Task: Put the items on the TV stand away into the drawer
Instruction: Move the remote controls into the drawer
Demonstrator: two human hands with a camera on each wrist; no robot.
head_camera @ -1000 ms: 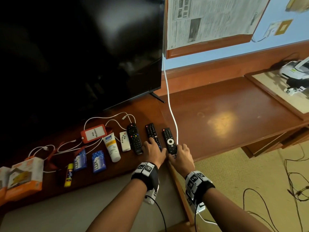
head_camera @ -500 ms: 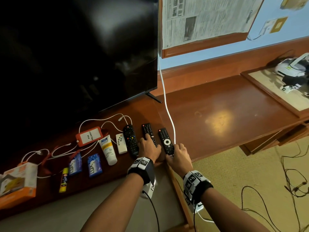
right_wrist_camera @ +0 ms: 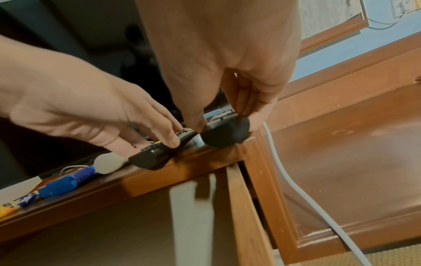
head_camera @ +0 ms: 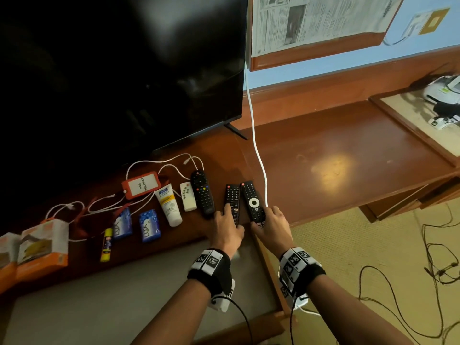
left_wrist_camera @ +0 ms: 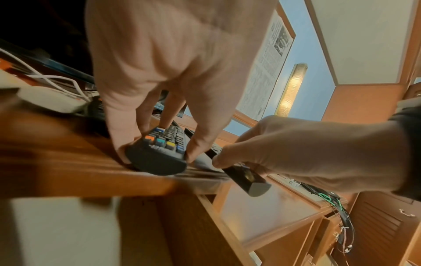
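Stand edge (head_camera: 174,247): hands (head_camera: 227,230) each pinch remote (head_camera: 232,202); wrist views alone show thumbs underneath.

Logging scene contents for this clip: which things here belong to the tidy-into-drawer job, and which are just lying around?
Job:
left hand gripping a black remote
right hand gripping the ring-button remote
third black remote
white remote
cream tube
open drawer

Lying about:
TV
white cable
floor cables

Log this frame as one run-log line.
phase: grasp | left hand: pinching middle remote | right hand: pinching ring remote | both remotes: at stand edge | drawer: open | other items: untouched
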